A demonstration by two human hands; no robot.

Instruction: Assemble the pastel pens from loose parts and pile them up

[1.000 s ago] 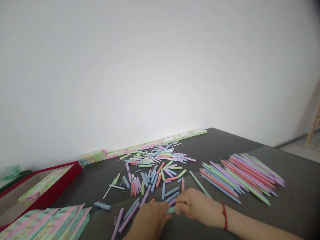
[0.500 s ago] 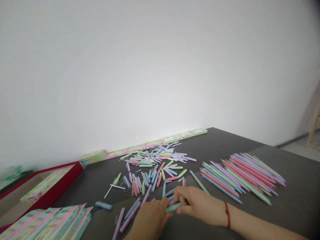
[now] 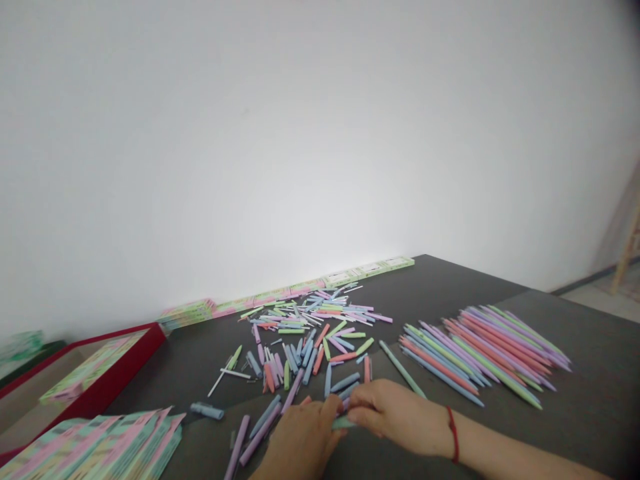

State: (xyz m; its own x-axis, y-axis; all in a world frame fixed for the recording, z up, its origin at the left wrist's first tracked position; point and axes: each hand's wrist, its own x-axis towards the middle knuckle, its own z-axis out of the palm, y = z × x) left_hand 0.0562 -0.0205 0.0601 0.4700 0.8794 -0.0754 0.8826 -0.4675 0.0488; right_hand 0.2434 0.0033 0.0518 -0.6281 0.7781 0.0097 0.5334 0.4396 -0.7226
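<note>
Both my hands meet at the near edge of a dark table (image 3: 590, 393). My left hand (image 3: 300, 443) and my right hand (image 3: 395, 413) pinch the two ends of one pale green pen part (image 3: 343, 422), fingers closed on it. A red cord circles my right wrist. Just beyond my fingers lies a loose scatter of short pastel pen parts (image 3: 305, 340) in blue, purple, pink and green. To the right sits a neat pile of long assembled pastel pens (image 3: 480, 353). One green pen (image 3: 400, 367) lies apart between scatter and pile.
A stack of pink and green cards (image 3: 95, 443) lies at the near left. A red tray (image 3: 85, 377) holding more cards sits behind it. Flat green and pink packets (image 3: 285, 293) line the wall edge. A wooden chair leg (image 3: 627, 257) shows at far right.
The green part tilted up between my fingers half a second ago and now lies level again, both hands closer together on it. Nothing else on the table has moved.
</note>
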